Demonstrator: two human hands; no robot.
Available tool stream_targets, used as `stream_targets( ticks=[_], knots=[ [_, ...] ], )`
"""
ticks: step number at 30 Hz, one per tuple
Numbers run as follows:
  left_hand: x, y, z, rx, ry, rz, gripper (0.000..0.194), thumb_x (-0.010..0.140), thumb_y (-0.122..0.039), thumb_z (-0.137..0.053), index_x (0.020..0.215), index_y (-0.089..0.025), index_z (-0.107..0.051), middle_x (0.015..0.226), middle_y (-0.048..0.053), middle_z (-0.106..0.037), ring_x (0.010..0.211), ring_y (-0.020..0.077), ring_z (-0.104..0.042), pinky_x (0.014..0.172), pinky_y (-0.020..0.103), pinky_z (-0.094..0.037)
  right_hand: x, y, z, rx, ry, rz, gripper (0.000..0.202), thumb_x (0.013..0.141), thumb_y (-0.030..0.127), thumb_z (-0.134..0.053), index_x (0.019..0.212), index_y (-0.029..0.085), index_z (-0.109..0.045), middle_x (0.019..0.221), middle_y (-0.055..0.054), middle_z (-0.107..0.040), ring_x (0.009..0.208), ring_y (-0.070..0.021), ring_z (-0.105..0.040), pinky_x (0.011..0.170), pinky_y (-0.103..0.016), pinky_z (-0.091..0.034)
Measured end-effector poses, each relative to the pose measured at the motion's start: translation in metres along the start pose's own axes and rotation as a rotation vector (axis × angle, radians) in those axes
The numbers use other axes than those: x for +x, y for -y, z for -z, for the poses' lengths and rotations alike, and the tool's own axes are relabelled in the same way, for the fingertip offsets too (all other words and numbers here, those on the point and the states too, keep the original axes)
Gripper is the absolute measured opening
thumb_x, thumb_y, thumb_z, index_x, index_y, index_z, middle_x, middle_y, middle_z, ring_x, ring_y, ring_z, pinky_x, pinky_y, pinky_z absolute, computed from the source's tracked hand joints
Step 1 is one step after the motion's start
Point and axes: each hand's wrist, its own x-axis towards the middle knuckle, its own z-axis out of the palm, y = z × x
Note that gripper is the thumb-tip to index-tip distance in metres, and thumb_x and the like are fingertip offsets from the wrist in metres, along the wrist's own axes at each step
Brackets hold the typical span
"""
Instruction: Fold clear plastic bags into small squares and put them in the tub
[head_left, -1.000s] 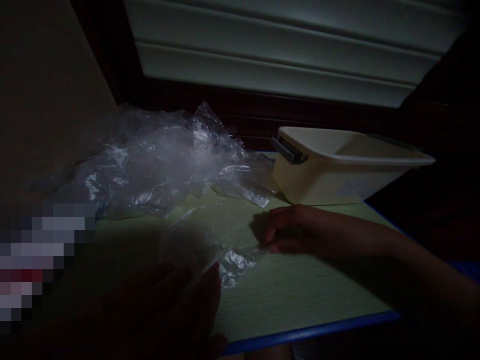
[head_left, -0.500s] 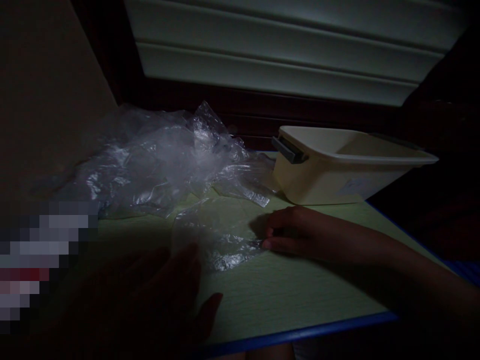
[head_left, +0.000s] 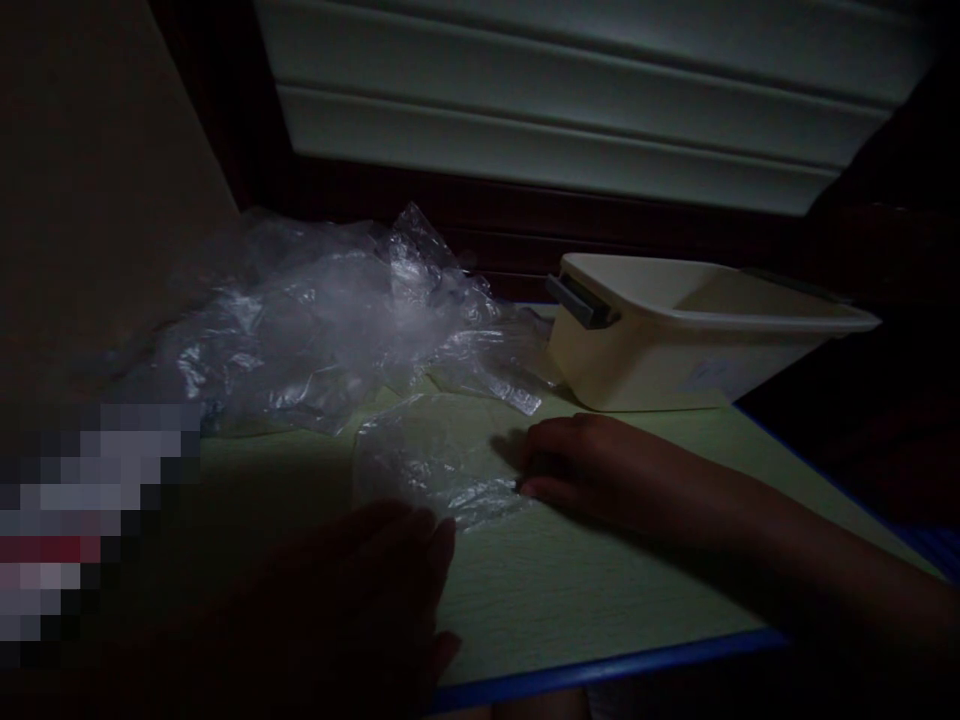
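A clear plastic bag [head_left: 427,445], thin and crinkled, lies flat on the light green tabletop [head_left: 570,600]. My right hand [head_left: 577,465] has its fingers curled, with thumb and forefinger closed on the bag's right end. In deep shadow, my left hand [head_left: 367,585] reaches in from the lower left. Its fingers are stretched out at the bag's near edge and its thumb stands apart. Whether those fingertips press on the plastic is too dark to see.
Behind my left hand spreads a heap of crumpled clear plastic bags [head_left: 322,310]. A cream plastic bin [head_left: 637,360] with a dark grey handle stands at the back right. The table has a blue edge [head_left: 615,664]. Pale slatted panels [head_left: 555,110] rise behind it.
My left hand has moved right and its fingers have come closer together. The bag's near part lies flatter. My right hand has barely shifted left, still pinching the bag's end.
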Motion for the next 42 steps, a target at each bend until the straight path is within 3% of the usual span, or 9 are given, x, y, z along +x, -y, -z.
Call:
stream_targets(
  ticks=[2,4,9,14,17,20,24,29,42],
  knots=[
    [0.011,0.003,0.000,0.047,-0.060,0.070,0.030,0.101,-0.019,-0.034,0.091,-0.017,-0.062,0.082,0.003,-0.069,0.073,0.0158,-0.062,0.071,0.025,-0.053,0.000,0.001,-0.001,-0.079,-0.026,0.030,0.009,0.091,0.022,-0.060,0.092,0.015,-0.065,0.085,-0.006,-0.066,0.071,-0.0160,-0.062,0.062,-0.025,-0.042],
    [0.019,0.005,0.001,0.050,-0.106,-0.016,0.038,0.102,-0.018,-0.032,0.076,-0.020,-0.061,0.069,0.000,-0.065,0.062,0.0150,-0.058,0.059,0.026,-0.050,-0.001,0.002,-0.002,-0.151,-0.058,0.068,0.010,0.090,0.021,-0.061,0.094,0.014,-0.066,0.088,-0.007,-0.066,0.073,-0.0167,-0.062,0.063,-0.025,-0.044],
    [0.022,0.007,0.003,0.038,-0.029,-0.077,0.031,0.098,-0.018,-0.039,0.082,-0.020,-0.065,0.077,0.001,-0.068,0.067,0.0163,-0.059,0.064,0.029,-0.048,-0.001,0.003,-0.007,-0.315,-0.144,0.113,0.010,0.088,0.020,-0.064,0.095,0.013,-0.068,0.084,-0.008,-0.065,0.068,-0.0170,-0.061,0.060,-0.027,-0.046],
    [0.015,0.005,0.000,0.007,-0.035,0.044,0.023,0.095,-0.015,-0.041,0.090,-0.021,-0.063,0.081,0.001,-0.069,0.068,0.0176,-0.061,0.063,0.030,-0.049,-0.004,0.007,-0.006,-0.535,-0.308,0.229,0.007,0.086,0.013,-0.063,0.089,0.012,-0.069,0.080,-0.010,-0.068,0.068,-0.0232,-0.064,0.062,-0.035,-0.050],
    [0.016,0.005,0.001,-0.014,-0.024,0.054,0.028,0.101,-0.021,-0.034,0.093,-0.019,-0.062,0.085,0.003,-0.070,0.072,0.0178,-0.063,0.064,0.030,-0.050,-0.009,0.018,-0.007,-0.555,-0.419,0.341,0.014,0.088,0.008,-0.056,0.091,0.009,-0.070,0.089,-0.014,-0.072,0.074,-0.0262,-0.067,0.065,-0.038,-0.054],
    [0.020,0.006,0.003,0.000,-0.002,0.027,0.037,0.104,-0.022,-0.026,0.093,-0.017,-0.060,0.084,0.003,-0.070,0.075,0.0165,-0.064,0.070,0.028,-0.052,-0.017,0.032,-0.015,-0.427,-0.409,0.415,0.029,0.096,0.022,-0.050,0.110,0.004,-0.068,0.110,-0.018,-0.071,0.097,-0.0296,-0.068,0.081,-0.041,-0.057],
    [0.024,0.006,0.006,0.054,-0.034,0.029,0.044,0.106,-0.023,-0.020,0.087,-0.019,-0.059,0.078,0.000,-0.070,0.071,0.0144,-0.066,0.067,0.024,-0.053,-0.029,0.040,-0.026,-0.241,-0.104,0.357,0.066,0.097,0.047,-0.044,0.142,-0.001,-0.043,0.146,-0.022,-0.044,0.132,-0.0340,-0.046,0.105,-0.046,-0.045],
    [0.018,0.004,0.006,0.129,0.003,0.029,0.036,0.103,-0.019,-0.027,0.098,-0.016,-0.062,0.091,0.003,-0.074,0.082,0.0169,-0.068,0.077,0.027,-0.055,-0.045,0.030,-0.025,-0.134,0.091,0.206,0.066,0.098,0.042,-0.043,0.148,0.003,-0.029,0.154,-0.019,-0.024,0.141,-0.0324,-0.029,0.111,-0.048,-0.035],
    [0.017,0.010,0.000,0.023,-0.012,-0.009,0.020,0.089,-0.015,-0.045,0.094,-0.019,-0.064,0.091,0.003,-0.070,0.079,0.0177,-0.063,0.074,0.026,-0.054,-0.075,-0.007,-0.028,-0.223,-0.293,0.004,0.045,0.100,0.030,-0.038,0.135,0.006,-0.053,0.142,-0.022,-0.050,0.127,-0.0283,-0.052,0.099,-0.045,-0.051]
  ],
)
